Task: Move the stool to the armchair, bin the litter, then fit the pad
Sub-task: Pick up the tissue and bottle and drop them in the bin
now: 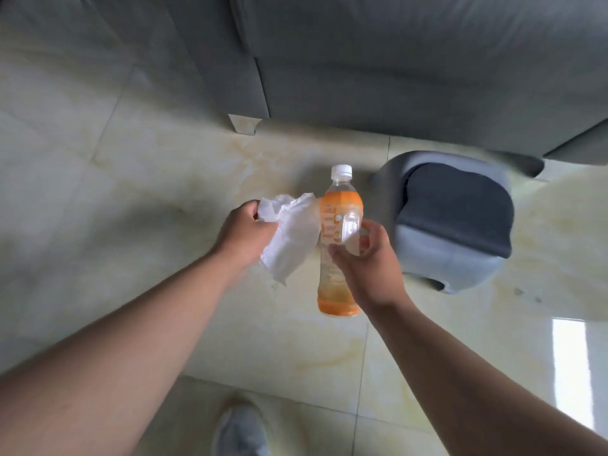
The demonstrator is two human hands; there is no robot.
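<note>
My left hand [243, 233] grips a crumpled white tissue [289, 238] that hangs down from my fingers. My right hand [368, 263] holds a clear plastic bottle [339, 209] with a white cap, an orange label and orange base, tilted upright above the floor. Tissue and bottle touch side by side. To the right of the bottle a grey stool [450, 261] with a dark grey pad [457, 209] on its top stands on the floor, close to the front of the grey armchair [394, 77]. No bin is in view.
The armchair fills the top of the view; its pale leg [243, 124] stands on the glossy cream tiled floor [131, 192]. My grey shoe [243, 432] shows at the bottom edge. Glare lies on the tiles at right.
</note>
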